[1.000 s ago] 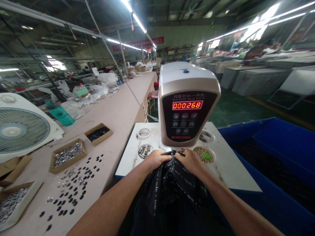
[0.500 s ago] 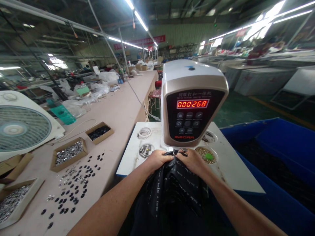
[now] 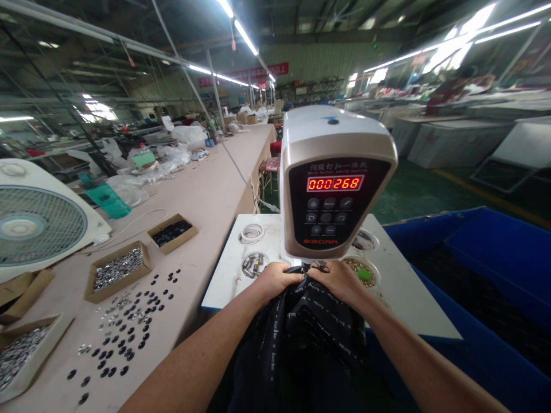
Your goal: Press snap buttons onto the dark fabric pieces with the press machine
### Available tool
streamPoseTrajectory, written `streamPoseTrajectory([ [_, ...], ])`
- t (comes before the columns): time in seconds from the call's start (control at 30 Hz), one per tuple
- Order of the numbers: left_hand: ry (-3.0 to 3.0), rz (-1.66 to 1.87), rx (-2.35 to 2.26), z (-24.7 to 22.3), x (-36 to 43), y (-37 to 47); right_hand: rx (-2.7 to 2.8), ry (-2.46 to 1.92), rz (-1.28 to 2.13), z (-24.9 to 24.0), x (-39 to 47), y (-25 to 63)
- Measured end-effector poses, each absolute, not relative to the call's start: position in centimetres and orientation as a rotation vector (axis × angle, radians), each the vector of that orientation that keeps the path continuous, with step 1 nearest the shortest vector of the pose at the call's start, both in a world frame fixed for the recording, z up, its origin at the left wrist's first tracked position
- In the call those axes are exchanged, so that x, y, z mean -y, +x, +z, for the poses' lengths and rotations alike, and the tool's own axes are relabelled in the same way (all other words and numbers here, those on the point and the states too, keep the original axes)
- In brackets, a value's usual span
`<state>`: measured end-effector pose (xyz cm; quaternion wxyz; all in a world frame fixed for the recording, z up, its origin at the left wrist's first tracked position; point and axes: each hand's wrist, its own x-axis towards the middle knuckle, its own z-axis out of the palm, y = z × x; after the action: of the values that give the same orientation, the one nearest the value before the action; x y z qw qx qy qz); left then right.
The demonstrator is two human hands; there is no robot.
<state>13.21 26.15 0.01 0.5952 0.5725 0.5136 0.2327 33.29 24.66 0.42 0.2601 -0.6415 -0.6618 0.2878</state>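
A black garment (image 3: pixel 301 332) with white lettering on its inner band hangs down toward me from under the head of a button machine (image 3: pixel 338 172). My left hand (image 3: pixel 278 281) pinches its edge on the left, thumb pointing inward. On the right, my right hand (image 3: pixel 338 278) grips the same edge, close to the left thumb. The edge between them lies right below the machine head, where the machine's tool is mostly hidden. The red display on the machine reads 000268.
Round wells in the white machine table (image 3: pixel 228 281) hold metal parts and small brass pieces (image 3: pixel 365 278). Left, a long bench (image 3: pixel 206 195) carries loose black caps (image 3: pixel 124 344), boxes of metal fasteners (image 3: pixel 118 269) and a fan (image 3: pixel 38 223). A blue bin (image 3: pixel 473 241) stands right.
Both hands stay at the machine, holding the garment's edge. The hanging cloth has shifted slightly on the right, and the camera view has moved a little.
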Motion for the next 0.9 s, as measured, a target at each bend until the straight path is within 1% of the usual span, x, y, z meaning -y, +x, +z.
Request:
streamPoseTrajectory([
  [0.5,1.357,0.516,-1.183,-0.5,-26.1,13.0,1.766,-1.748,0.762,-0.1,-24.5,33.0],
  [0.9,1.604,0.416,-1.220,0.3,-26.9,11.5,1.722,-1.796,0.719,-0.4,-24.6,32.9],
])
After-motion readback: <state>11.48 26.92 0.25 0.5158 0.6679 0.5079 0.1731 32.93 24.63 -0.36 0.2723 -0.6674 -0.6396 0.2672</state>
